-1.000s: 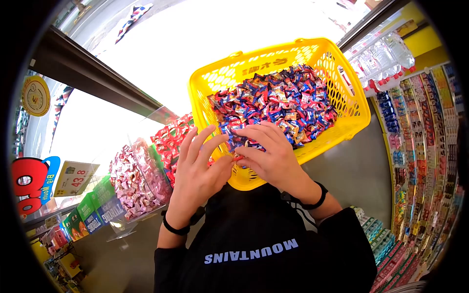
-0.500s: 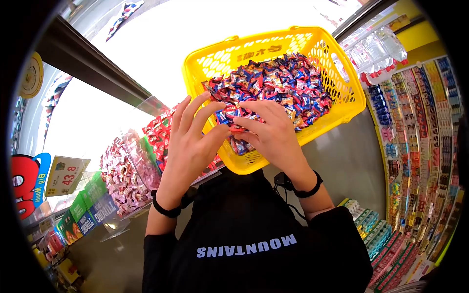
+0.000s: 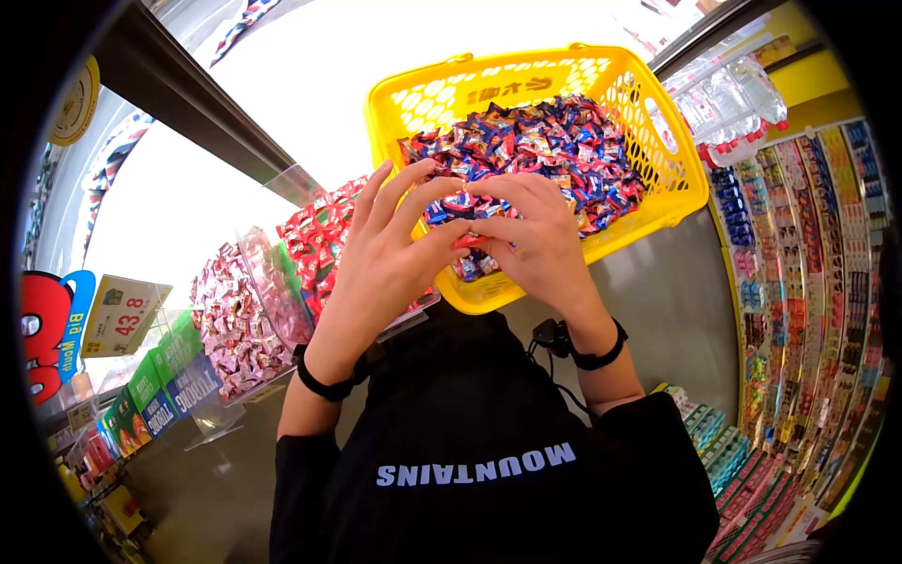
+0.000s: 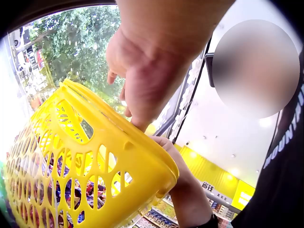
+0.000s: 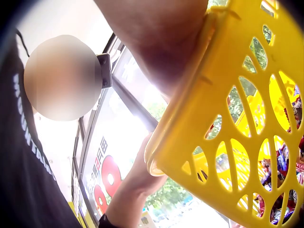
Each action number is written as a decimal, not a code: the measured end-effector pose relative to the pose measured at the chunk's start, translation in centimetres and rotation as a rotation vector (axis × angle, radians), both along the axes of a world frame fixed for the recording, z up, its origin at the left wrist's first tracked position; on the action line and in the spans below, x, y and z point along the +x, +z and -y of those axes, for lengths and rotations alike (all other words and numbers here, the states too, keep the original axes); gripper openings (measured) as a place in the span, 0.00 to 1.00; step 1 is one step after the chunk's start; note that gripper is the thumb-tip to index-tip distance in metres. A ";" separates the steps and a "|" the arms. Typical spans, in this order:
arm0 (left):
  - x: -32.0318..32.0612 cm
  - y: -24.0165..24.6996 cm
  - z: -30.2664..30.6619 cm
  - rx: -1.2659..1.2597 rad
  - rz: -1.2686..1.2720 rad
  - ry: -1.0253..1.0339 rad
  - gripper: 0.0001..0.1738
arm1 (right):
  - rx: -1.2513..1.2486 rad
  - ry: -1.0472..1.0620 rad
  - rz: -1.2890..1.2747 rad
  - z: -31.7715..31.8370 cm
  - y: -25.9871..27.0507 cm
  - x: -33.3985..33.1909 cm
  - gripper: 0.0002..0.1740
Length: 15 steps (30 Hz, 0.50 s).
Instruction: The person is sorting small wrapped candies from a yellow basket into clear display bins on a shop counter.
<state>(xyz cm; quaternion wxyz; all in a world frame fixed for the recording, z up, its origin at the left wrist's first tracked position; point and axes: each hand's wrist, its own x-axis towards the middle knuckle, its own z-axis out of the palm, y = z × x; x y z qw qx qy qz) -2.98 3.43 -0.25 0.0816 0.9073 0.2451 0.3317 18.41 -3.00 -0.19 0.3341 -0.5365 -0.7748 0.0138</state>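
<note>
1. Left hand (image 3: pixel 385 230): at the near left side of the yellow basket (image 3: pixel 470 301), back of hand up. Outer fingers spread wide; thumb side narrowed to a pinch on a small red-wrapped candy (image 3: pixel 470 241). Undersides of its fingers hidden.
2. Right hand (image 3: pixel 545 244): facing the left across a tiny gap, thumb and finger pinching the candy's other end. Upper fingertips of both hands nearly meet above it.
3. Candy: between the two sets of fingertips, over the near corner of the basket. Whether its wrapper is open, cannot tell.
4. Basket: tilted in the head view, well filled with wrapped sweets (image 3: pixel 536 155) in red, blue and gold. Wrist views show its pierced wall close up; forearms there hide the fingertips.
5. Left of basket: red packets (image 3: pixel 319 249), then pink-wrapped sweets (image 3: pixel 235 329) behind a clear panel. Further left, green and blue boxes (image 3: pixel 174 376) and a 43.8 price card (image 3: pixel 127 316).
6. Right: clear bottles (image 3: pixel 728 103) with red caps; packed shelves (image 3: pixel 799 291) curve down the edge.
7. Person: dark shirt (image 3: pixel 489 517) lettered MOUNTAINS, black band on each wrist.
</note>
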 end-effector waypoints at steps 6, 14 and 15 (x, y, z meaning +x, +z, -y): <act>-0.2 -0.4 0.5 0.072 0.012 0.078 0.16 | -0.004 0.049 -0.039 0.0 -0.1 -0.1 0.15; -2.5 -1.3 0.1 0.131 0.092 0.192 0.12 | 0.006 0.069 -0.013 -0.5 -0.5 -0.3 0.13; -3.2 -1.4 0.2 0.136 0.115 0.227 0.12 | 0.005 0.058 -0.018 -0.4 -0.4 -0.4 0.14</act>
